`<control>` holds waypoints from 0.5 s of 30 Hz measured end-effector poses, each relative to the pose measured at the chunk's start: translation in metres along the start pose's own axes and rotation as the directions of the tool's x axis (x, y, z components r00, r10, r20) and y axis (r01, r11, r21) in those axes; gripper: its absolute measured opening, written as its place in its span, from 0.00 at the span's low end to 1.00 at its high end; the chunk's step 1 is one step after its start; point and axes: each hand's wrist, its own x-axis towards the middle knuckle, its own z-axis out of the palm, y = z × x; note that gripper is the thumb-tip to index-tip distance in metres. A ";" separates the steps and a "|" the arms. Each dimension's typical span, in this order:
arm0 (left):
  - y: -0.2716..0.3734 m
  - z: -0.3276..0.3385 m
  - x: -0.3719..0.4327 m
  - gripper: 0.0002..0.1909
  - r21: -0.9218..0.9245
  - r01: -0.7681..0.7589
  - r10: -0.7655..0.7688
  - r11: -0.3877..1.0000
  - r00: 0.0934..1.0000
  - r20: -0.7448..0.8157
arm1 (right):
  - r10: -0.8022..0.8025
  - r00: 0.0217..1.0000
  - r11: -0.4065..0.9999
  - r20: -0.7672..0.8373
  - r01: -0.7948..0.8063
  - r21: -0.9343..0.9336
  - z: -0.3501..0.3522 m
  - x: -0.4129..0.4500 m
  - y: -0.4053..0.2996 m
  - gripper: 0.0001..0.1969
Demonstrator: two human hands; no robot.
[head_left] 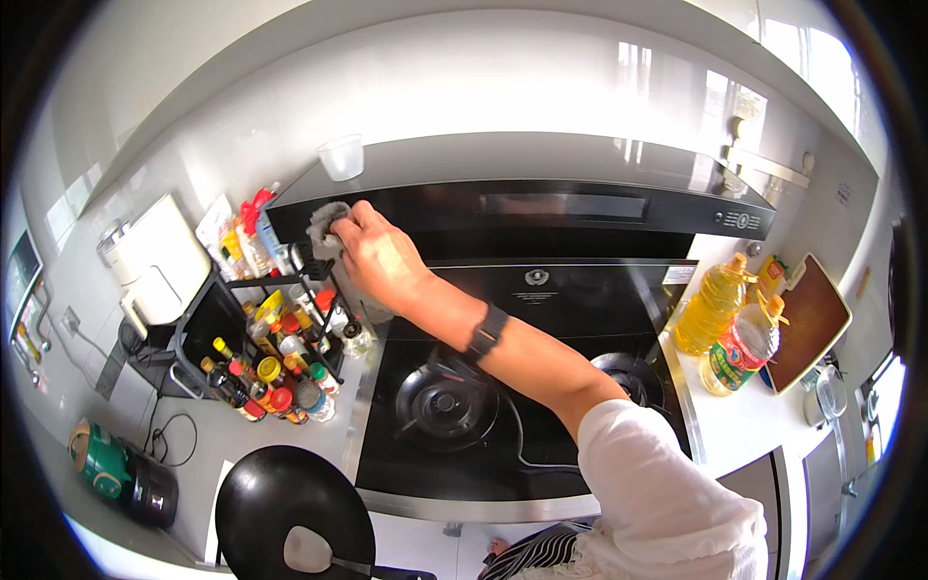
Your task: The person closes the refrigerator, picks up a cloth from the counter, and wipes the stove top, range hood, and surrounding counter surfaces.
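A grey cloth (328,228) is pinched in the fingers of my right hand (380,254), which presses it to the left end of the front edge of a black range hood (449,206). A translucent plastic cup (342,157) stands on top of the hood, just above the hand. Beneath my forearm lies a black glass gas stove (536,406) with two burners. My left hand is out of view. At the lower left is a black wok (290,486) with a metal spatula (308,549) resting in it.
Several sauce and spice bottles (272,377) crowd a black rack on the left, beside a white appliance (156,261). A rice cooker (148,486) sits at the lower left. On the right counter are oil bottles (710,304) and a rectangular board or tray (810,322) leaning on the wall.
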 end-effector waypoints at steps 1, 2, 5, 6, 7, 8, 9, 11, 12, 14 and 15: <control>0.000 -0.003 0.003 0.08 0.009 0.007 -0.007 1.000 1.000 0.017 | 0.015 1.000 0.999 0.009 -0.016 0.037 -0.014 -0.009 -0.001 0.12; 0.001 -0.005 0.005 0.08 0.020 0.002 -0.002 1.000 1.000 0.023 | 0.047 0.998 0.996 0.031 -0.049 0.071 -0.027 -0.018 -0.001 0.13; 0.005 -0.009 0.015 0.09 0.064 0.005 -0.010 0.998 0.997 0.075 | 0.193 0.972 0.960 0.136 -0.216 0.181 -0.084 -0.040 -0.005 0.14; 0.005 -0.011 0.018 0.09 0.069 0.016 -0.021 0.997 0.997 0.074 | 0.188 0.974 0.957 0.123 -0.210 0.201 -0.101 -0.047 -0.002 0.15; 0.006 -0.012 0.021 0.09 0.074 0.028 -0.033 0.997 0.997 0.071 | 0.208 0.970 0.956 0.127 -0.229 0.185 -0.121 -0.052 -0.003 0.16; 0.008 -0.008 0.024 0.09 0.085 0.034 -0.041 0.996 0.996 0.078 | 0.257 0.958 0.947 0.129 -0.276 0.165 -0.143 -0.055 -0.007 0.16; 0.008 -0.005 0.026 0.09 0.091 0.039 -0.047 0.995 0.994 0.094 | 0.304 0.944 0.936 0.128 -0.321 0.146 -0.164 -0.058 -0.011 0.16; 0.010 0.002 0.029 0.09 0.091 0.044 -0.053 0.995 0.993 0.107 | 0.282 0.956 0.956 0.081 -0.287 0.056 -0.196 -0.069 -0.007 0.17; 0.011 0.004 0.030 0.09 0.093 0.043 -0.055 0.995 0.991 0.121 | 0.310 0.947 0.949 0.082 -0.313 0.026 -0.215 -0.074 -0.006 0.17; 0.012 0.013 0.032 0.09 0.094 0.030 -0.044 0.995 0.988 0.147 | 0.346 0.936 0.938 0.063 -0.345 -0.028 -0.242 -0.084 -0.001 0.16; 0.013 0.016 0.031 0.09 0.099 0.020 -0.036 0.995 0.985 0.166 | 0.358 0.933 0.933 0.041 -0.355 -0.058 -0.255 -0.088 0.002 0.16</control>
